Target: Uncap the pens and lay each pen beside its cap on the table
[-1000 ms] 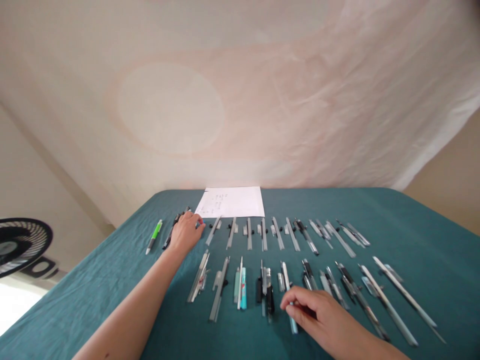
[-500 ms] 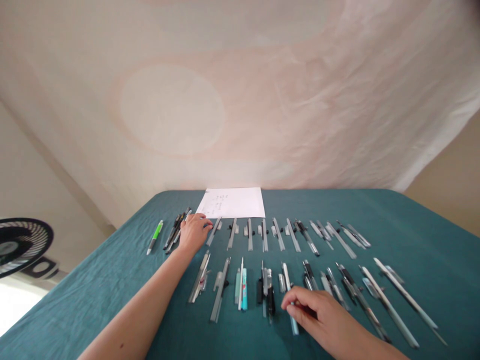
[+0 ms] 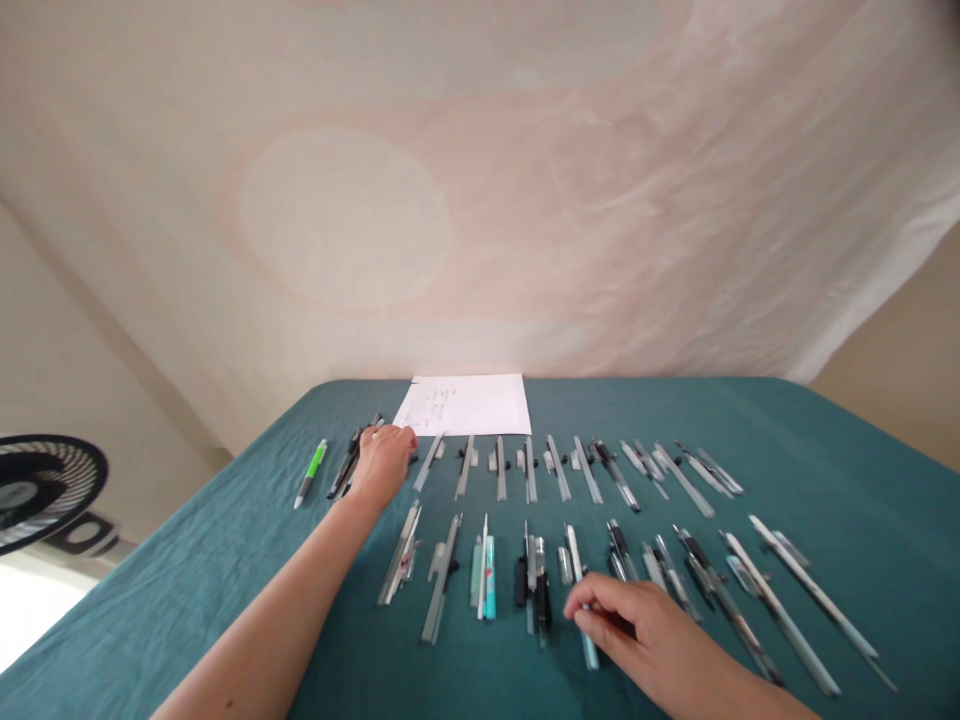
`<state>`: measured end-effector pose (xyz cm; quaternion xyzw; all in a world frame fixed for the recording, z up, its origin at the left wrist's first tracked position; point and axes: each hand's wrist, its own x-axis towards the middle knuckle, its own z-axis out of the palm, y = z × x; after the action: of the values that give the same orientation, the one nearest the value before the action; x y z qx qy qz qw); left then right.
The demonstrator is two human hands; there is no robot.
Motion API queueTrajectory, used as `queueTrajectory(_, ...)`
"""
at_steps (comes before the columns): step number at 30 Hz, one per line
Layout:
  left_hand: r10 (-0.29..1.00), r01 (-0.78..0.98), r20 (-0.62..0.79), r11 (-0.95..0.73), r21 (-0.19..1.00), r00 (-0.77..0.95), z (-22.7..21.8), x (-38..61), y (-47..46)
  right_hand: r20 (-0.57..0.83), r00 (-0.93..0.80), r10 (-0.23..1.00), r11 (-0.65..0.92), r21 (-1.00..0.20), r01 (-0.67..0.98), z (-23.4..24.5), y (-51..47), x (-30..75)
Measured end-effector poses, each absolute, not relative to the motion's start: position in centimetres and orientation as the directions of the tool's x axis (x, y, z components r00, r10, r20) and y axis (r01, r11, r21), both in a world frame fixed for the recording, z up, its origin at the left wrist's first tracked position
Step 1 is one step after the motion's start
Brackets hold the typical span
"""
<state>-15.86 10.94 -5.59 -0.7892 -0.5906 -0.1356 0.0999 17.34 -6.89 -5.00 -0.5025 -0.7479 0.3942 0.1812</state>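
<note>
My left hand [image 3: 384,462] reaches to the far left of the table, fingers curled down beside a bunch of dark pens [image 3: 345,462]. What its fingertips close on, if anything, is hidden. Just right of it lies a clear pen barrel [image 3: 429,462] with small parts. My right hand [image 3: 634,622] is low at the front, its thumb and index finger bent together over a white pen [image 3: 574,550]; no object shows between them. Left of that pen are a set of black and clear pen parts [image 3: 541,590] and a turquoise pen [image 3: 490,580].
Two rows of pens and pen parts, including a clear barrel [image 3: 589,472] and a long white pen [image 3: 814,585], cover the green cloth [image 3: 225,560]. A green-and-grey pen [image 3: 310,474] lies far left. Written paper [image 3: 472,402] sits at the back. A fan [image 3: 45,490] stands left.
My left hand has drawn slightly left and its spread fingers have curled in. My right hand has hardly moved, and the pens in the rows lie as before.
</note>
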Motion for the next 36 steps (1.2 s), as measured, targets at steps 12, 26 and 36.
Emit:
queueTrajectory(12, 0.936, 0.933, -0.039, -0.346, 0.105, 0.351, -2.2, -17.3, 10.4, -0.078, -0.446, 0.892, 0.23, -0.77, 0.595, -5.2, -6.9, 17.7)
queueTrajectory(26, 0.94, 0.952, -0.168, -0.28, 0.124, 0.298, -3.4, -16.1, 9.2, -0.077, -0.449, 0.89, 0.241, -0.757, 0.607, -4.9, -6.8, 17.7)
queueTrajectory(36, 0.957, 0.946, 0.086, -0.286, 0.152, 0.276, -3.9, -16.4, 11.0, -0.085, -0.452, 0.888, 0.238, -0.757, 0.608, -5.0, -6.9, 17.6)
